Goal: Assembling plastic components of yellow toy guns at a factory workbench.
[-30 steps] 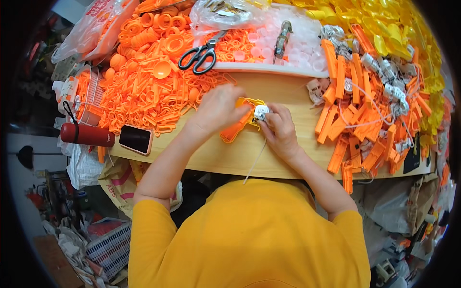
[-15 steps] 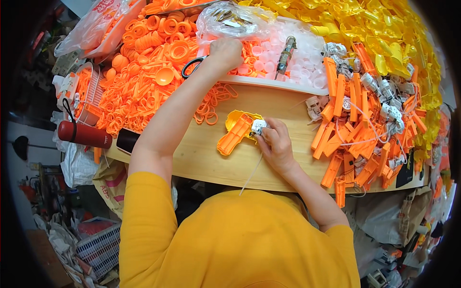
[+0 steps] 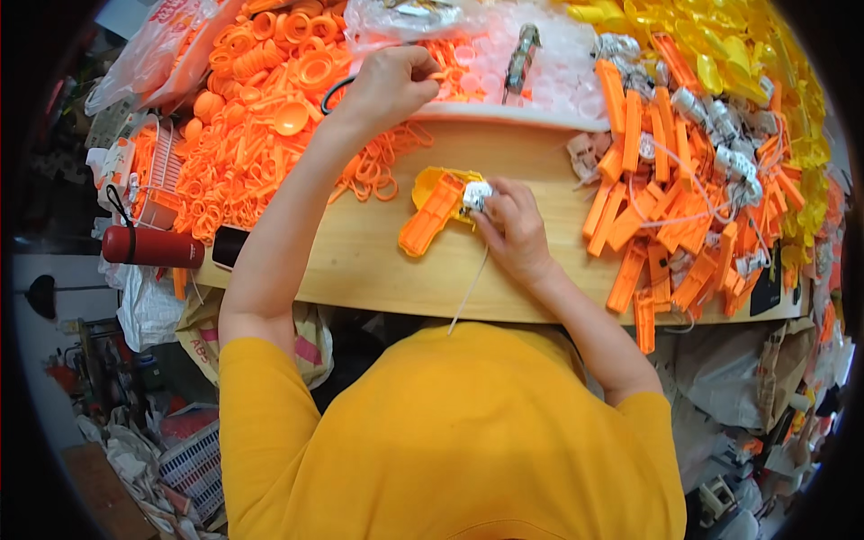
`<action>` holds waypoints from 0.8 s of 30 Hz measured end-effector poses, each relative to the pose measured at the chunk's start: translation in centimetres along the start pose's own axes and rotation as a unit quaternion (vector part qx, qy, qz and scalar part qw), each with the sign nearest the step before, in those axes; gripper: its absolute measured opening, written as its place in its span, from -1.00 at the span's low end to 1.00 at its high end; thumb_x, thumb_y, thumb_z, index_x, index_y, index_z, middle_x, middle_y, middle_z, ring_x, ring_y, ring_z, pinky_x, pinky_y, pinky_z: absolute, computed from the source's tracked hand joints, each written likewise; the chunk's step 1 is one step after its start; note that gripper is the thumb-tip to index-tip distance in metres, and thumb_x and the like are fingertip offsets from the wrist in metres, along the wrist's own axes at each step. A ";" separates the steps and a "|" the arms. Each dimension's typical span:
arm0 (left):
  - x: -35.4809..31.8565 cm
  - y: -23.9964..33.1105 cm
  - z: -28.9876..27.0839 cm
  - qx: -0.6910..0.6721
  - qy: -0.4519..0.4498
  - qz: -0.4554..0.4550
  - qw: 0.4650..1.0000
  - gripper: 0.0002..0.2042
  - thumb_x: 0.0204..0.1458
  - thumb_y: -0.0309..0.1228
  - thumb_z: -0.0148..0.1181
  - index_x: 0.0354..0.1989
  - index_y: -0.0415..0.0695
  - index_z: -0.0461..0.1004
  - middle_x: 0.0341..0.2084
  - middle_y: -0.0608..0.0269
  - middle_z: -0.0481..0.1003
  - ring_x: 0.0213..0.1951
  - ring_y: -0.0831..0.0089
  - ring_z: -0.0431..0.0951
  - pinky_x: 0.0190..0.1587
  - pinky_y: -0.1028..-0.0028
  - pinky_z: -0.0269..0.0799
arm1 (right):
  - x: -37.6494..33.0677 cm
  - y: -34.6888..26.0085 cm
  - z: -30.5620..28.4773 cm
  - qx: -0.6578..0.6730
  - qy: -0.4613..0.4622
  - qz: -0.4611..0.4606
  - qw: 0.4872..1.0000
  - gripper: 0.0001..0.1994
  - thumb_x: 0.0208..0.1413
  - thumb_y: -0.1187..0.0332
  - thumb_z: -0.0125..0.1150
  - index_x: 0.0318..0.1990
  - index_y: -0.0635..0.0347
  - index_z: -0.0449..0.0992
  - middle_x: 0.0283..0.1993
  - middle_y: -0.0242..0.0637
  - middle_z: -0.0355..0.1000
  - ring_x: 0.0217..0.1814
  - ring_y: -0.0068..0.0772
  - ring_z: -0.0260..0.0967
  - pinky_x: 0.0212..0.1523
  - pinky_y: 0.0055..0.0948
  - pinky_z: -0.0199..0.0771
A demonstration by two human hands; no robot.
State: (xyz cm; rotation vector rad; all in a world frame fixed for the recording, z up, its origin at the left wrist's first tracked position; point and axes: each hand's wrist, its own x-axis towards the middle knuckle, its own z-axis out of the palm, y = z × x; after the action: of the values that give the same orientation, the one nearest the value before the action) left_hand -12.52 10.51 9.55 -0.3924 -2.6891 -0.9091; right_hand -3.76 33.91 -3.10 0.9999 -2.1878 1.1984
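Observation:
My left hand (image 3: pixel 396 81) is stretched to the far side of the wooden table (image 3: pixel 360 261). Its fingers are closed over black-handled scissors (image 3: pixel 336 90), of which only one handle loop shows. My right hand (image 3: pixel 515 229) rests near the table's middle and pinches a small white part (image 3: pixel 474 193) against an orange and yellow plastic piece (image 3: pixel 432 209) lying flat. A thin white string (image 3: pixel 468 292) hangs from under that hand over the near edge.
Orange rings and scoops (image 3: pixel 261 117) are heaped at the far left and orange bars with white parts (image 3: pixel 666 207) at the right. Yellow parts (image 3: pixel 720 36) lie behind. A red cylinder (image 3: pixel 148 246) and a black phone (image 3: pixel 229 245) sit at the left edge.
My left hand left the orange piece and reached out to the scissors at the far side. My right hand stayed on the white part.

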 end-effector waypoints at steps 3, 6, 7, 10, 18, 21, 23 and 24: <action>-5.1 2.7 1.5 -0.009 -0.010 0.074 0.997 -0.88 -0.12 -0.48 0.25 -0.42 -0.26 0.51 -0.49 0.14 0.53 -0.44 0.33 0.52 -0.37 0.39 0.42 | 0.2 0.0 0.0 0.008 0.004 -0.005 1.000 -0.67 -0.15 0.55 0.38 -0.25 0.27 0.33 -0.08 0.02 0.39 -0.09 0.06 0.36 -0.13 -0.22 0.44; -9.9 3.6 3.3 0.015 -0.012 0.117 0.993 -0.90 -0.17 -0.51 0.24 -0.46 -0.21 0.48 -0.45 0.15 0.52 -0.37 0.21 0.53 -0.32 0.31 0.41 | 0.3 -0.1 0.0 0.007 0.002 -0.012 1.000 -0.68 -0.15 0.55 0.38 -0.25 0.27 0.34 -0.08 0.02 0.38 -0.09 0.05 0.36 -0.13 -0.22 0.44; -11.1 3.5 4.0 0.054 -0.003 0.151 0.987 -0.89 -0.20 -0.52 0.25 -0.47 -0.17 0.46 -0.43 0.19 0.52 -0.34 0.25 0.53 -0.30 0.32 0.39 | 0.3 -0.1 0.1 0.010 0.001 -0.011 1.000 -0.67 -0.15 0.55 0.38 -0.25 0.27 0.34 -0.07 0.02 0.38 -0.08 0.05 0.36 -0.12 -0.23 0.44; -13.8 3.1 5.4 0.057 0.013 0.168 0.984 -0.88 -0.22 -0.55 0.25 -0.47 -0.14 0.45 -0.40 0.26 0.53 -0.28 0.30 0.52 -0.24 0.35 0.36 | 0.2 0.0 0.1 0.001 0.004 -0.012 1.000 -0.67 -0.15 0.54 0.38 -0.25 0.27 0.35 -0.07 0.02 0.39 -0.07 0.04 0.37 -0.11 -0.24 0.44; -16.6 3.3 7.5 0.082 0.086 0.170 0.978 -0.86 -0.24 -0.52 0.30 -0.47 -0.11 0.48 -0.28 0.34 0.57 -0.27 0.32 0.51 -0.16 0.33 0.34 | -0.1 -0.2 0.1 0.002 0.000 -0.011 1.000 -0.68 -0.14 0.54 0.39 -0.24 0.26 0.35 -0.06 0.01 0.40 -0.06 0.02 0.37 -0.11 -0.25 0.45; -16.9 3.7 8.5 0.100 0.124 0.155 0.975 -0.86 -0.24 -0.50 0.31 -0.47 -0.09 0.50 -0.28 0.38 0.55 -0.23 0.34 0.49 -0.12 0.32 0.30 | -0.1 -0.1 0.2 -0.002 -0.001 -0.010 1.000 -0.68 -0.14 0.54 0.39 -0.24 0.26 0.36 -0.06 0.02 0.40 -0.06 0.02 0.37 -0.11 -0.26 0.45; -16.9 4.0 8.7 0.108 0.144 0.123 0.976 -0.87 -0.24 -0.49 0.32 -0.47 -0.08 0.51 -0.27 0.40 0.54 -0.20 0.35 0.47 -0.09 0.32 0.25 | -0.2 -0.1 0.3 -0.005 0.000 -0.009 1.000 -0.68 -0.14 0.54 0.39 -0.24 0.26 0.36 -0.06 0.02 0.40 -0.06 0.02 0.38 -0.11 -0.26 0.45; -17.0 3.9 8.8 0.107 0.144 0.122 0.976 -0.87 -0.24 -0.49 0.32 -0.47 -0.08 0.51 -0.27 0.40 0.54 -0.20 0.35 0.47 -0.09 0.32 0.25 | -0.2 -0.2 0.3 -0.006 0.000 -0.009 1.000 -0.68 -0.14 0.54 0.39 -0.24 0.26 0.36 -0.06 0.02 0.40 -0.06 0.02 0.38 -0.11 -0.26 0.45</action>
State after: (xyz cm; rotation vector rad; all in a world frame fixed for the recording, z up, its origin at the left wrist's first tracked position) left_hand 3.05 16.21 -0.85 -0.4875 -2.3779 -0.5515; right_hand -3.53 33.66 -3.29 1.0134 -2.1790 1.1753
